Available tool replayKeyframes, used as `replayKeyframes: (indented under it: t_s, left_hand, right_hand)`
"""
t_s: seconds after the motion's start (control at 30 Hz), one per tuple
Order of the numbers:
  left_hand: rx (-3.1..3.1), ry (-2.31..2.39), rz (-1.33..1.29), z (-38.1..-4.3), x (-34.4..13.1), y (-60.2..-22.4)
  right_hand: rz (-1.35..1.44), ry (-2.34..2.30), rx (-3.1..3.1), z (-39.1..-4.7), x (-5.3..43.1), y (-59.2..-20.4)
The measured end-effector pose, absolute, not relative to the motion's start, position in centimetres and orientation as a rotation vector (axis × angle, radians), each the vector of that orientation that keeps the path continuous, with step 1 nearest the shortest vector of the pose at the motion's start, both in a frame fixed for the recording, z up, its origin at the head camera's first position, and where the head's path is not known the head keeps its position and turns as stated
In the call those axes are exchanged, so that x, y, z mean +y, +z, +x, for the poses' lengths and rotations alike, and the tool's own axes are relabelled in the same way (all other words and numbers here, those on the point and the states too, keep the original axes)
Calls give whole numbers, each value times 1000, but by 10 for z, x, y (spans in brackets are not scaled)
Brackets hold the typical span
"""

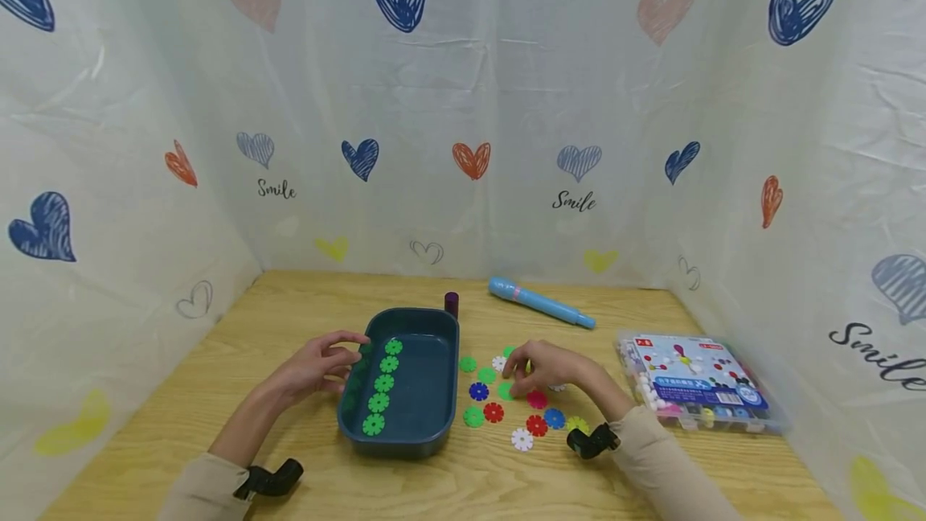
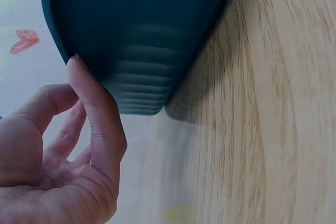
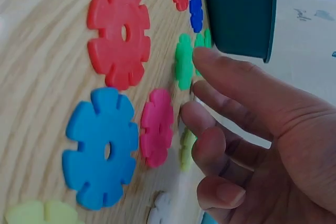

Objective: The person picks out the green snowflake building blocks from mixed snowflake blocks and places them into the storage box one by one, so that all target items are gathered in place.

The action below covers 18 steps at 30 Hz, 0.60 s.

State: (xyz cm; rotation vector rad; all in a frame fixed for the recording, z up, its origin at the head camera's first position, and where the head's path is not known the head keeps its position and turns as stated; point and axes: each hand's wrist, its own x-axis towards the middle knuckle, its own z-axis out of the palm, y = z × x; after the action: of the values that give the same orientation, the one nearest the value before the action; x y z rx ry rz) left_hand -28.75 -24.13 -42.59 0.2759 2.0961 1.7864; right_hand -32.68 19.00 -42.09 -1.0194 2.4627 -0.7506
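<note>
A dark teal tray (image 1: 419,445) sits on the table with several green snowflake discs (image 1: 383,383) in a row along its left side. At its left edge is my left hand (image 1: 318,366), its fingertips right at the rim (image 2: 58,43) and its fingers loosely bent. To the tray's right, my right hand (image 1: 546,366) reaches over loose notched plastic discs. Its fingers are apart and relaxed, the closest fingertip beside a green snowflake disc (image 3: 184,61). A pink disc (image 3: 157,128), a blue disc (image 3: 101,148) and a red disc (image 3: 119,34) lie close by.
More discs, such as a white disc (image 1: 522,439) and a dark blue disc (image 1: 479,391), lie between tray and right arm. Behind stand a dark purple cylinder (image 1: 452,304) and a light-blue tube (image 1: 542,301). A clear plastic case (image 1: 698,384) lies at right.
</note>
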Motion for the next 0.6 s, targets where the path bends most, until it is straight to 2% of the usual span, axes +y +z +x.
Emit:
replayKeyframes:
  t_s: [0.6]
  left_hand:
    - [2121,1775,254,-287,-240,-424]
  right_hand:
    - [-888,-752,2509,-318,180,-421]
